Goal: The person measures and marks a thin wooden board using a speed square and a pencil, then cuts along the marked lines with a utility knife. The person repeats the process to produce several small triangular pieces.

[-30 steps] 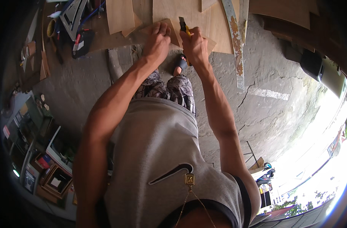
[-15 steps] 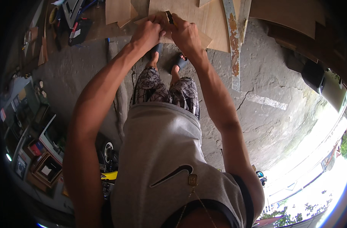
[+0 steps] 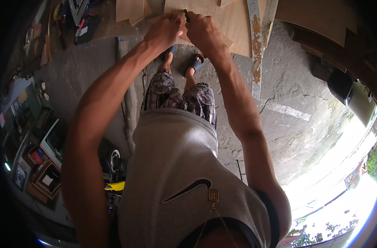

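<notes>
My right hand [image 3: 203, 31] is wrapped round a dark utility knife [image 3: 187, 16], much of it hidden by the fingers. My left hand [image 3: 161, 31] is closed just beside it, fingers curled near the blade end at a small plywood piece [image 3: 226, 40]; what exactly they grip is hidden. Both hands are over a pale plywood sheet [image 3: 236, 25] at the top of the view. A long metal straightedge [image 3: 256, 62] with rusty, flaked patches runs along the sheet's right side and past its edge.
Tools, including a metal square [image 3: 79, 10] and red-handled tool [image 3: 81, 29], lie upper left beside board offcuts [image 3: 128, 10]. Dark boards [image 3: 318, 25] stand upper right. My sandalled feet [image 3: 194, 66] are on cracked concrete. A yellow-and-black vehicle [image 3: 116, 186] is at lower left.
My hands have drawn closer together and shifted up in the picture, so the knife is now mostly hidden by my right hand. My left foot has come into sight below my left hand.
</notes>
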`<state>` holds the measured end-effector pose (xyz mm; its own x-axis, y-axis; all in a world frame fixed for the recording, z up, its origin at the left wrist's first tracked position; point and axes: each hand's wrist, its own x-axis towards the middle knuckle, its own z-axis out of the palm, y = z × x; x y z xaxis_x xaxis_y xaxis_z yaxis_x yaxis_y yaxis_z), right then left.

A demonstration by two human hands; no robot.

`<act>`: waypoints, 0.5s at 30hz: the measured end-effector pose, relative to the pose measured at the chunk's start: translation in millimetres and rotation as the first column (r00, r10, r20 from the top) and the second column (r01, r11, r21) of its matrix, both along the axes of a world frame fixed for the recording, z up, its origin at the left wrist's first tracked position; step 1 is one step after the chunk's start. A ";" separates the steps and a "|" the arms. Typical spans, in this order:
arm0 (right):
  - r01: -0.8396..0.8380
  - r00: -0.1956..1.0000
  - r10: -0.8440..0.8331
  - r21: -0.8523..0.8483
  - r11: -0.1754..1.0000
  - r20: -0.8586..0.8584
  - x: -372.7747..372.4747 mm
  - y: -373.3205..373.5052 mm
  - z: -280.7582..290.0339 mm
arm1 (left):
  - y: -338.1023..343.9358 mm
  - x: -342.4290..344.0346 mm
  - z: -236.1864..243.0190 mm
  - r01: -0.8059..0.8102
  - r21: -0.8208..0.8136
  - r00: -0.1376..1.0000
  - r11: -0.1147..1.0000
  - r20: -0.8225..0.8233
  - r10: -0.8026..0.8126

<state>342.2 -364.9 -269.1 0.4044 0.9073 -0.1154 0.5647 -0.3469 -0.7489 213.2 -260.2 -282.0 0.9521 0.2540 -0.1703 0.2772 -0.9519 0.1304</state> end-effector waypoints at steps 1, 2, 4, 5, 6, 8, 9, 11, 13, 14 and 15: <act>-0.010 1.000 0.010 -0.003 1.000 0.005 -0.1 -2.7 1.3 | -1.0 -0.2 -0.6 0.001 0.006 1.000 1.000 0.029 -0.001; -0.018 1.000 0.018 -0.018 1.000 -0.009 -1.0 -6.9 2.7 | -2.7 1.0 2.3 0.006 0.042 1.000 0.999 0.005 -0.006; -0.031 0.999 0.030 -0.048 0.998 -0.036 -4.7 -17.5 7.6 | -5.2 3.8 8.3 0.023 0.113 0.999 0.993 -0.045 -0.018; -0.027 0.999 0.023 -0.071 0.997 -0.048 -7.9 -22.5 10.9 | -4.1 3.1 6.3 0.057 0.137 0.996 0.989 -0.071 -0.047; -0.022 0.998 0.016 -0.095 0.995 -0.060 -11.5 -28.3 14.6 | -1.5 2.9 4.1 0.092 0.161 0.992 0.983 -0.098 -0.077; 0.003 0.996 -0.016 -0.148 0.989 -0.087 -18.5 -40.9 21.7 | -1.4 3.6 4.8 0.096 0.155 0.989 0.983 -0.129 -0.076; 0.022 0.994 -0.041 -0.177 0.984 -0.100 -22.1 -47.9 24.8 | -2.3 4.8 7.7 0.064 0.127 0.990 0.990 -0.134 -0.047; -0.009 0.994 -0.018 -0.235 0.972 -0.110 -30.1 -65.6 30.6 | -3.6 6.7 13.5 0.033 0.106 0.990 0.994 -0.140 -0.017; -0.114 0.991 0.087 -0.293 0.949 -0.105 -40.7 -92.8 30.2 | -5.1 5.6 15.0 0.024 0.122 0.990 0.992 -0.140 -0.007; -0.127 0.988 0.090 -0.334 0.934 -0.126 -56.7 -114.0 28.7 | -6.7 4.0 14.7 0.021 0.122 0.990 0.992 -0.139 -0.004; -0.139 0.985 0.091 -0.371 0.918 -0.145 -77.0 -136.6 24.6 | -7.6 0.6 12.0 0.019 0.126 0.991 0.992 -0.136 -0.001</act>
<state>265.2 -501.5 -244.6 0.2606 0.8251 -0.5014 0.5302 -0.5563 -0.6399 213.8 -267.8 -270.0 0.9249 0.2724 -0.2653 0.2746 -0.9611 -0.0294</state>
